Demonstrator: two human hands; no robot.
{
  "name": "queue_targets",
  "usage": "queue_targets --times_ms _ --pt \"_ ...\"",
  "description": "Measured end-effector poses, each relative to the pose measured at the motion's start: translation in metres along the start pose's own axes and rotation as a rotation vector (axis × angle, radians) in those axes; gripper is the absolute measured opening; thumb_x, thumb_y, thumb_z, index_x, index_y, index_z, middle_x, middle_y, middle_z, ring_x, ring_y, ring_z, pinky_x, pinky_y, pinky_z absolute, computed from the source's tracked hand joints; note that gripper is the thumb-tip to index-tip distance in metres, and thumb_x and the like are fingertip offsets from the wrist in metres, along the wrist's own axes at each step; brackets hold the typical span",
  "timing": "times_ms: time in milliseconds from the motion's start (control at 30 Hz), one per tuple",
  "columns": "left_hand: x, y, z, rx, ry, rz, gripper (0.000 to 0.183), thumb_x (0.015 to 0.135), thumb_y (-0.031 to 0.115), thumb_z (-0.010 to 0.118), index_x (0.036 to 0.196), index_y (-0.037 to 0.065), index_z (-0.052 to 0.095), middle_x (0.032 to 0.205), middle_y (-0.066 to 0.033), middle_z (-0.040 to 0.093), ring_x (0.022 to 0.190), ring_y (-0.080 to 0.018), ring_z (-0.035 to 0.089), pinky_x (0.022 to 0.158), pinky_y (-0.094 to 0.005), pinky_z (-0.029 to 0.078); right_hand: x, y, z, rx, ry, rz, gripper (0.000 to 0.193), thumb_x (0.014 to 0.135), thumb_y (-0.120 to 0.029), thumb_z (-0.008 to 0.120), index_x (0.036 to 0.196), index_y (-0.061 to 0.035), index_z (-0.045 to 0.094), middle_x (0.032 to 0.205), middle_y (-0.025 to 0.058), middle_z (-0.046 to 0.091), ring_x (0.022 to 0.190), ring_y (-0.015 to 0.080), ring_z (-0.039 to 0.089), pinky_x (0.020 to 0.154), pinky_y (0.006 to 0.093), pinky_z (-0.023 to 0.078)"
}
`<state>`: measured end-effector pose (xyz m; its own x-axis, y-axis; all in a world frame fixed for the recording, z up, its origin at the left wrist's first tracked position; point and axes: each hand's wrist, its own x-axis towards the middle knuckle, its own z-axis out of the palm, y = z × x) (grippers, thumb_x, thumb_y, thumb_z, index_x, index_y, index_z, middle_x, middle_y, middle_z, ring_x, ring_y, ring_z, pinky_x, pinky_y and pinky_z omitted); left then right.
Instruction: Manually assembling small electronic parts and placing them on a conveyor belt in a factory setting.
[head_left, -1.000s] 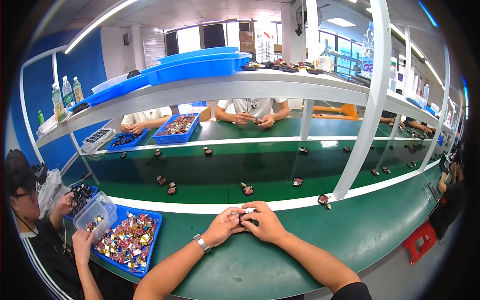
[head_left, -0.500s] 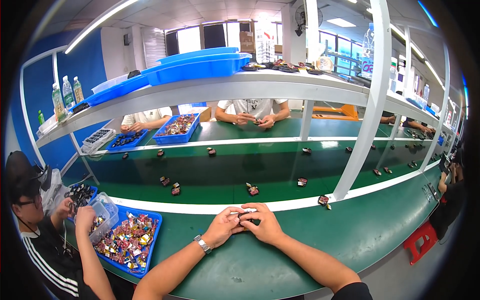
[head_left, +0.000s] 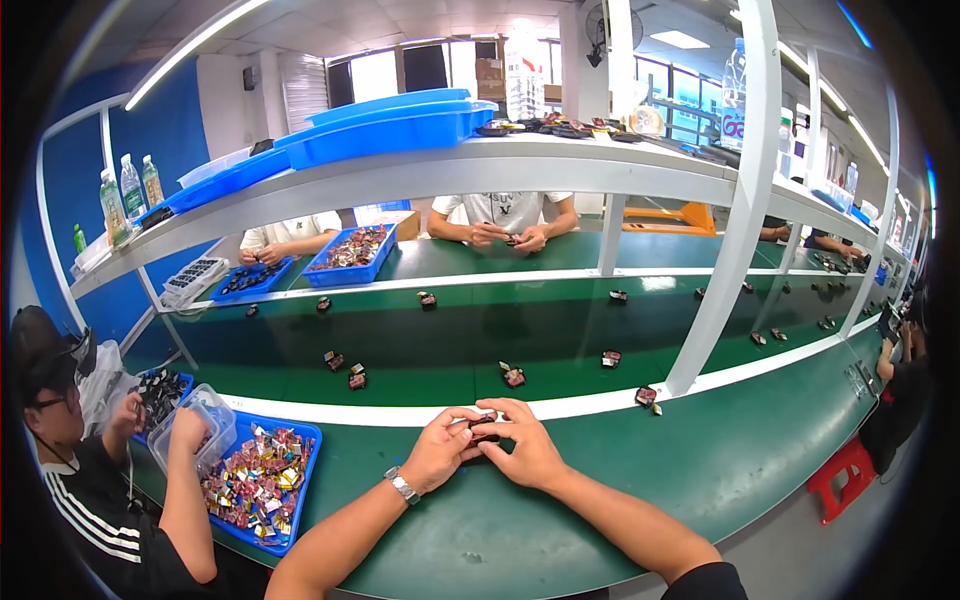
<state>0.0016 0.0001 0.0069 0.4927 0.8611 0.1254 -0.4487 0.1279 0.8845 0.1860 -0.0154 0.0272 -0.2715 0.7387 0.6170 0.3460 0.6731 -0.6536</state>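
Observation:
My left hand (head_left: 441,456) and my right hand (head_left: 527,450) meet over the near green worktop. Between their fingertips is a small black part with a dark red face (head_left: 484,428), and fingers of both hands close around it. Much of the part is hidden by the fingers. A metal-banded watch (head_left: 403,486) is on my left wrist. Left of my left forearm stands a blue tray (head_left: 313,470) heaped with small red, white and yellow pieces. Just right of my hands, a loose red-and-black part (head_left: 646,397) rests at the white rail.
Beyond the white rail (head_left: 390,416), a dark green belt (head_left: 440,345) carries scattered red-and-black parts. A white post (head_left: 728,220) rises on the right, supporting an overhead shelf (head_left: 420,182) with blue trays. At left, a co-worker's hand (head_left: 190,430) is at a clear plastic box (head_left: 222,418).
The part between my fingers has turned and shows more of its red face. Parts on the belt have shifted slightly rightward. The co-worker's hand at the clear box has moved a little.

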Motion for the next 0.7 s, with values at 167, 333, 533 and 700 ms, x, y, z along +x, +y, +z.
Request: queue_targets --times_ms 167,333,533,700 --pt "0.0006 -0.0054 -0.0054 -0.049 -0.034 0.036 0.021 0.099 0.009 0.054 0.120 0.009 0.050 0.134 -0.0140 0.054 0.121 -0.0231 0.056 0.102 -0.0423 0.051 -0.0021 0.0010 0.0036 -0.072 0.083 -0.062 0.017 0.076 -0.002 0.072 0.092 -0.0079 0.073 0.121 0.0081 0.063 0.115 0.0281 0.055 0.094 0.0381 0.048" --pt "0.0003 -0.0045 -0.0026 -0.052 -0.035 0.041 0.021 0.099 0.008 0.054 0.120 0.008 0.050 0.135 -0.0144 0.053 0.120 -0.0224 0.057 0.102 -0.0417 0.051 -0.0009 -0.0017 0.0025 -0.068 0.090 -0.069 0.018 0.076 -0.002 0.071 0.093 -0.0071 0.073 0.120 0.0075 0.062 0.115 0.0279 0.054 0.094 0.0379 0.048" --pt "-0.0018 -0.0035 -0.0031 -0.022 0.026 0.034 0.023 0.099 0.008 0.053 0.122 0.008 0.049 0.133 -0.0143 0.054 0.119 -0.0219 0.057 0.101 -0.0412 0.051 0.0003 -0.0027 0.0011 -0.069 0.033 -0.084 0.020 0.078 -0.002 0.070 0.097 -0.0066 0.072 0.121 0.0091 0.061 0.117 0.0282 0.053 0.095 0.0382 0.047" --pt "-0.0008 -0.0059 -0.0011 -0.058 0.032 0.006 0.027 0.099 0.011 0.054 0.125 0.008 0.046 0.127 -0.0113 0.058 0.116 -0.0197 0.058 0.101 -0.0399 0.050 0.0004 0.0023 0.0013 -0.156 0.099 -0.113 0.021 0.077 -0.001 0.071 0.098 -0.0061 0.070 0.115 0.0103 0.061 0.111 0.0279 0.055 0.087 0.0365 0.050"
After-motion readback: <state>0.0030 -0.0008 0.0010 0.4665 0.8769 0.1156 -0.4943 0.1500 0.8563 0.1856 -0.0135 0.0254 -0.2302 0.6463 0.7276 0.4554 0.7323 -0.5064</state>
